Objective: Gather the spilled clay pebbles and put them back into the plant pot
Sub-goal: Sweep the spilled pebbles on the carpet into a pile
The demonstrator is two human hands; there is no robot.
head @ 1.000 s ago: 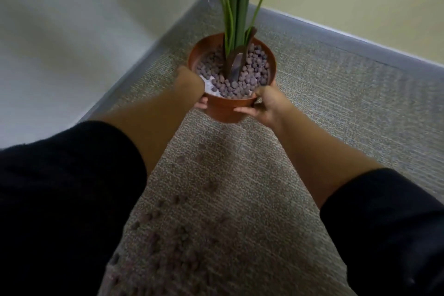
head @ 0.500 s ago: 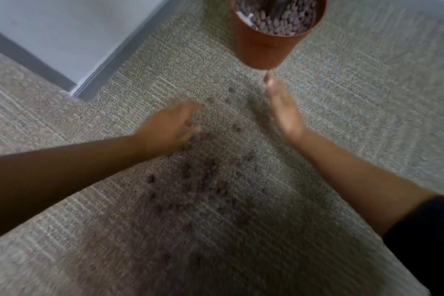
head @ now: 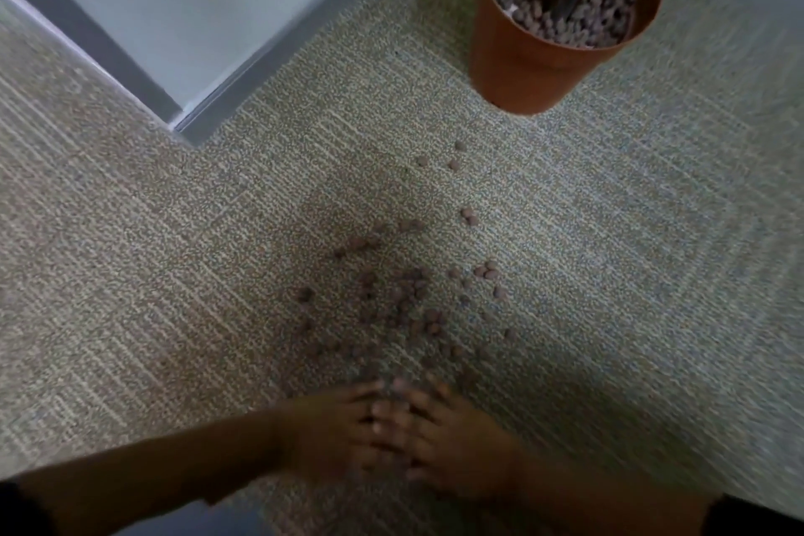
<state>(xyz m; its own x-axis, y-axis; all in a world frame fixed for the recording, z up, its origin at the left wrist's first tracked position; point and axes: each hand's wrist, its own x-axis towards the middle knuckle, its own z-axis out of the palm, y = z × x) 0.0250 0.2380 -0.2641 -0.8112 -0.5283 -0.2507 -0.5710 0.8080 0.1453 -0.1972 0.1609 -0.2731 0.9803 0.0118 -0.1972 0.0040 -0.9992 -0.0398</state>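
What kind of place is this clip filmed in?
Probably an indoor office or hallway corner, though a home cannot be ruled out. The floor is low-pile woven carpet, a grey baseboard runs along a pale wall's outer corner, and a potted plant in an orange pot stands on the floor.

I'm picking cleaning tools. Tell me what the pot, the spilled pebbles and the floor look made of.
Pot: probably plastic, terracotta-coloured; thin rim, smooth even wall.
Spilled pebbles: matte brownish rounded lumps, consistent with fired clay.
Floor: carpet, low woven pile in ribbed beige-grey rows.
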